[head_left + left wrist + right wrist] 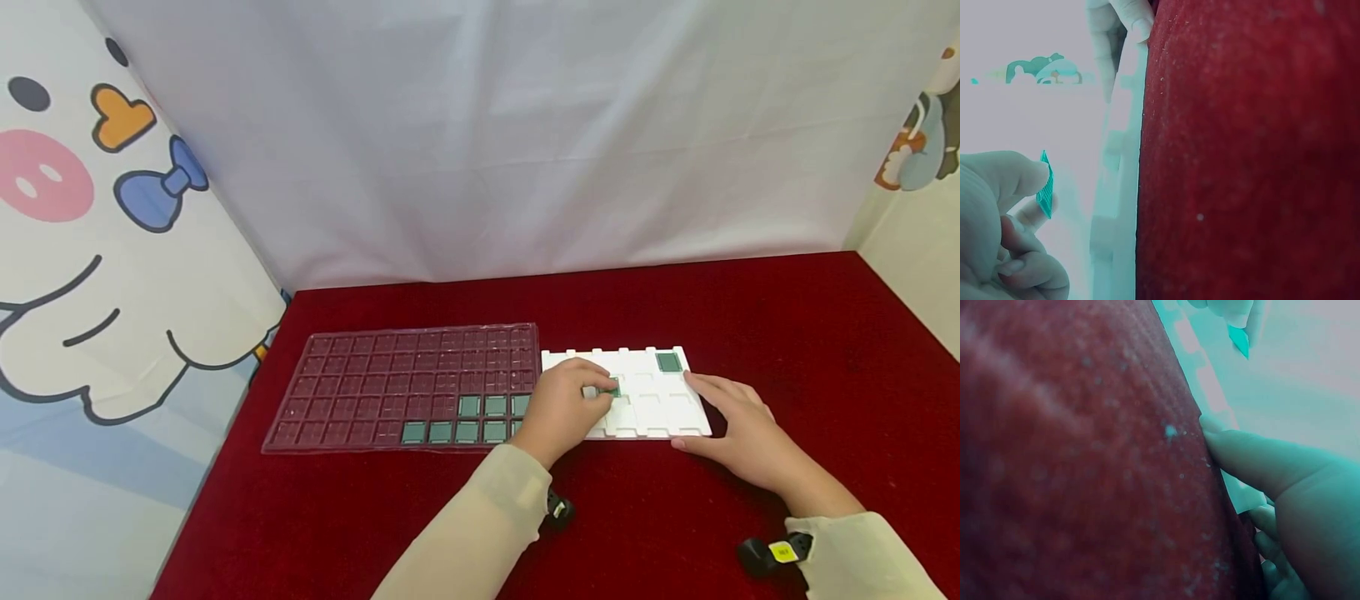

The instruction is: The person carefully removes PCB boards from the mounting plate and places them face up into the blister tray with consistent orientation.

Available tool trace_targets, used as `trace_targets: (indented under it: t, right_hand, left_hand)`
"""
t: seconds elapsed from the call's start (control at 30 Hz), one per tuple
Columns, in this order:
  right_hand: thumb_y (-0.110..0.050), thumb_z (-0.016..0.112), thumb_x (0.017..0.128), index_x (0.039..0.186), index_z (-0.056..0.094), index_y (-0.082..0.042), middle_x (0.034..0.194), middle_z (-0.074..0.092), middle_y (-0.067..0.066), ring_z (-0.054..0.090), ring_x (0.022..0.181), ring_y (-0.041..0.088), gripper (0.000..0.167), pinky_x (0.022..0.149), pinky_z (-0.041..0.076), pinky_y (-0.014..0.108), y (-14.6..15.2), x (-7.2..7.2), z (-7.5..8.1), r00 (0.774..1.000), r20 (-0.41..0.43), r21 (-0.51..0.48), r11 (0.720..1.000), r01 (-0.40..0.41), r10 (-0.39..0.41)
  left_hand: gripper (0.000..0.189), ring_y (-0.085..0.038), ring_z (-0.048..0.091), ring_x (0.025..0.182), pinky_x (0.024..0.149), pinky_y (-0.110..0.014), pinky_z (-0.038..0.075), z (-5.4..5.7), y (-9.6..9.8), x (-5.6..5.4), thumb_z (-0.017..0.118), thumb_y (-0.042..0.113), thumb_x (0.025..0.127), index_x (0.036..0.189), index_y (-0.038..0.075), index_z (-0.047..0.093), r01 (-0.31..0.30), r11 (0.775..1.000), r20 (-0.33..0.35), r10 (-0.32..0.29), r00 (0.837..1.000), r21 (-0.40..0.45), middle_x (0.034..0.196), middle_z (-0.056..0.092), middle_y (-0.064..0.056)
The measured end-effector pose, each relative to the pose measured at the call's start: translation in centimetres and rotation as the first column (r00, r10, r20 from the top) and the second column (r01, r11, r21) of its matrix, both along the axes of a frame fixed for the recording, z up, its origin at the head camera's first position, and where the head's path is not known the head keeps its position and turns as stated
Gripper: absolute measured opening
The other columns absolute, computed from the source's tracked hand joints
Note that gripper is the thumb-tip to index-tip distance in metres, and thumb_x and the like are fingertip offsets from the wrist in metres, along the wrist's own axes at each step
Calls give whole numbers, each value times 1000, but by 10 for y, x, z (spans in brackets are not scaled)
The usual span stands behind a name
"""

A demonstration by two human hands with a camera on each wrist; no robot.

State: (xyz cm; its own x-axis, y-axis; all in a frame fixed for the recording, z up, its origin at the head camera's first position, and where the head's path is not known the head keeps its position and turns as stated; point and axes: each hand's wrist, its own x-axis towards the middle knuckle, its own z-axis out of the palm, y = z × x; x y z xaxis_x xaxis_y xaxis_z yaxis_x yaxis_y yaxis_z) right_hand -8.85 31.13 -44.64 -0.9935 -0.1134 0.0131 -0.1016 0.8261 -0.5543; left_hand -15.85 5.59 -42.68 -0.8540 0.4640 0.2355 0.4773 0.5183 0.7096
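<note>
My left hand [566, 408] is over the white tray [652, 412], pinching a small green square tile [614, 388] between thumb and fingertips. In the left wrist view the tile [1045, 187] is seen nearly edge-on, tilted above the tray. My right hand [742, 429] holds the tray's right end, its thumb at the front edge and its fingers along the right side. Another green tile [669, 362] lies in the tray's far right compartment. My left hand hides part of the tray's left half.
Left of the white tray, and close to it, lies a clear plastic tray [360, 408] with many compartments. Several green tiles [467, 432] sit in its two near rows, toward the right. Both trays rest on a red cloth [337, 517]. A white curtain [480, 167] hangs behind.
</note>
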Motion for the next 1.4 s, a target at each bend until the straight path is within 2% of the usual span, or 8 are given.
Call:
trace_targets:
  t: [0.33,0.57,1.07,1.27,1.4]
  right_hand:
    - [-44,87,81,157,37,1,154,38,28,28,137,50,101,105,28,71,-1,-1,-1,1000,4,7,1000,4,-4]
    - [-43,87,81,156,38,1,154,38,28,29,137,50,100,105,28,70,1,-2,-1,1000,-6,8,1000,-3,3]
    - [-44,87,81,157,37,1,154,38,29,28,138,51,102,105,27,71,1,-3,-5,1000,-2,14,1000,-4,4]
    - [-44,88,81,157,37,1,154,38,29,28,138,51,102,105,27,70,1,-4,-6,1000,-5,11,1000,-3,3]
    - [-44,88,80,157,37,1,154,38,29,28,137,51,102,105,27,70,1,-4,-5,1000,-3,13,1000,-1,1]
  left_hand:
    - [18,-6,63,110,90,-16,47,-1,-5,2,72,10,92,104,15,84,6,1000,-4,-6,1000,8,112,71,10]
    - [17,-7,62,112,90,-16,48,-1,-13,1,72,10,93,104,16,84,-2,1000,-14,2,1000,-9,114,71,9]
    - [17,-9,63,112,88,-20,50,-5,-34,1,73,12,93,106,16,84,-17,1000,15,18,1000,-22,115,71,9]
    - [17,-7,62,99,76,-19,49,-3,-44,2,74,10,92,105,15,84,-22,1000,12,22,1000,-1,114,71,8]
    - [18,-8,62,92,73,-19,49,-1,-48,2,73,9,92,105,15,84,-11,1000,18,10,1000,7,115,70,8]
